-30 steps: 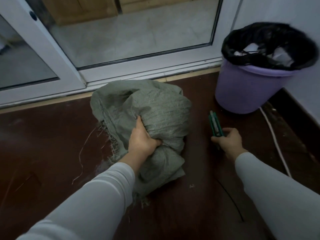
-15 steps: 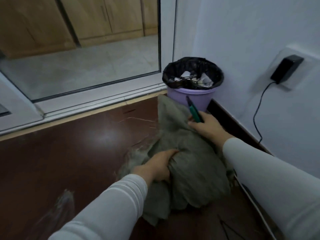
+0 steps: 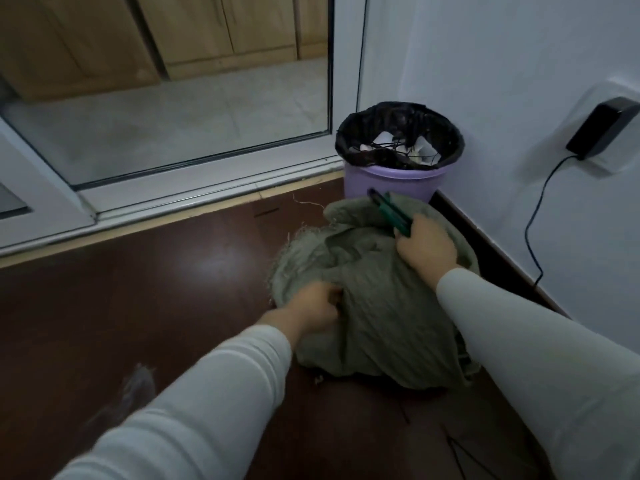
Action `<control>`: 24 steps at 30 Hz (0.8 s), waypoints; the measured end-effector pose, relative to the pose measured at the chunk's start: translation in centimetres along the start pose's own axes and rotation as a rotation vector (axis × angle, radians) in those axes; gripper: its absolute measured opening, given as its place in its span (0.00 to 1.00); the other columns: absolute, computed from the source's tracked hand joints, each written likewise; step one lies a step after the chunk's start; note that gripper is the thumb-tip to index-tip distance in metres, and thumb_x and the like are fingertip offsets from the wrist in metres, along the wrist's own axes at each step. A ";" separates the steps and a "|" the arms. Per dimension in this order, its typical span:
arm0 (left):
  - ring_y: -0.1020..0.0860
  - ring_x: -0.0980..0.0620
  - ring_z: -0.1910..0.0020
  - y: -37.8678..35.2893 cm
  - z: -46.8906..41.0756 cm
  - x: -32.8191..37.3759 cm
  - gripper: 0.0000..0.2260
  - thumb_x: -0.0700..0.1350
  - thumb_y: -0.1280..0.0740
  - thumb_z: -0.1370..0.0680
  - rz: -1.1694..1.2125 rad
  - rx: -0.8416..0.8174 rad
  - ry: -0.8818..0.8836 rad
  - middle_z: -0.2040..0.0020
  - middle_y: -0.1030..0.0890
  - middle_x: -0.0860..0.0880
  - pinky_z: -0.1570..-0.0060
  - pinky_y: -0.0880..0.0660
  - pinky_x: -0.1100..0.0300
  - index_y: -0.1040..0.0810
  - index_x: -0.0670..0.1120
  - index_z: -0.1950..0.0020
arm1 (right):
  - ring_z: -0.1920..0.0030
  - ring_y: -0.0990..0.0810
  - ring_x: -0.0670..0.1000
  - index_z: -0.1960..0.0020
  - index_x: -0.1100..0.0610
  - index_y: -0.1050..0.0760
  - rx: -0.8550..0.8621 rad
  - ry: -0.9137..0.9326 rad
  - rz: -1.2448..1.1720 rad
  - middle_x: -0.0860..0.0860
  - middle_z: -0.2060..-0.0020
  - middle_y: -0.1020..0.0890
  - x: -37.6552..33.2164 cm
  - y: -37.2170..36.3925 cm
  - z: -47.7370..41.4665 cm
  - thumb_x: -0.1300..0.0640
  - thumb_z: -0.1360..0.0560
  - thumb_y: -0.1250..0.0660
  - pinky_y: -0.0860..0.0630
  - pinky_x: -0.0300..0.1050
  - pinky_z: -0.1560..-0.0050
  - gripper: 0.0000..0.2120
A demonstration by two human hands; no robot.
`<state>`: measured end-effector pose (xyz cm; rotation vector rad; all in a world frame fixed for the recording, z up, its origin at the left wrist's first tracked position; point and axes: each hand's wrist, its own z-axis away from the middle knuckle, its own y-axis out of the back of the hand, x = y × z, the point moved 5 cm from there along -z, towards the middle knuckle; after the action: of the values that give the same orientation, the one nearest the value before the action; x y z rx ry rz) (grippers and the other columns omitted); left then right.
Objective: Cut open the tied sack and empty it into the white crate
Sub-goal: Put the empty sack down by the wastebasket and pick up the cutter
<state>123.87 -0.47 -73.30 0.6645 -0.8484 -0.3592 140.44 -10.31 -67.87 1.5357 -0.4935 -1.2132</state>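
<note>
Two hands are on the sack [image 3: 381,306], which slumps on the dark floor [image 3: 173,271] at centre right of the frame. My left hand [image 3: 313,306] bunches a fold of its cloth in curled fingers. My right hand [image 3: 426,245] is wrapped round the green cutter [image 3: 388,209], its tip pointing up-frame toward the purple bin [image 3: 381,183]. No white crate is in view.

The cutter lies right over loose weave, so I judge a careless tug could slit the cloth in the wrong place and spill whatever is inside onto the floor. My left fingers are also near any cut line.

Room is tight on the right: the skirting [image 3: 485,244], wall [image 3: 519,98] and a hanging cable [image 3: 528,230] are near the sack, and the bin is just behind it. The open floor lies to the left.
</note>
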 end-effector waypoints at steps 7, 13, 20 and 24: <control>0.20 0.45 0.43 12.4 1.0 -4.5 0.14 0.38 0.36 0.25 -0.076 0.292 0.106 0.44 0.17 0.43 0.42 0.24 0.55 0.20 0.43 0.41 | 0.55 0.21 0.56 0.42 0.63 0.23 -0.217 0.091 -0.336 0.56 0.57 0.21 -11.0 -2.6 -1.7 0.47 0.31 0.28 0.28 0.46 0.58 0.24; 0.22 0.45 0.40 19.9 2.8 -6.7 0.16 0.36 0.38 0.23 -0.155 0.268 0.194 0.40 0.20 0.42 0.38 0.27 0.55 0.23 0.43 0.36 | 0.63 0.27 0.55 0.42 0.61 0.29 -0.638 -0.092 -0.547 0.55 0.61 0.26 -18.9 -5.1 -1.4 0.50 0.29 0.36 0.30 0.43 0.65 0.20; 0.24 0.44 0.38 27.4 9.1 -6.2 0.14 0.40 0.37 0.23 -0.224 0.157 0.296 0.38 0.21 0.43 0.37 0.28 0.54 0.21 0.42 0.39 | 0.72 0.19 0.53 0.34 0.65 0.35 -0.861 -0.119 -0.498 0.60 0.61 0.18 -26.3 0.5 0.9 0.59 0.21 0.41 0.24 0.43 0.69 0.18; 0.24 0.43 0.38 30.4 14.4 -6.0 0.15 0.42 0.37 0.24 -0.225 0.080 0.362 0.38 0.21 0.43 0.37 0.28 0.52 0.22 0.43 0.39 | 0.78 0.26 0.51 0.37 0.65 0.33 -0.907 -0.045 -0.322 0.57 0.68 0.20 -30.3 4.4 3.7 0.57 0.20 0.42 0.31 0.39 0.76 0.15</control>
<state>109.87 19.71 -49.48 0.8721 -0.4454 -0.3940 126.41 10.90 -50.42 0.8108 0.2857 -1.4374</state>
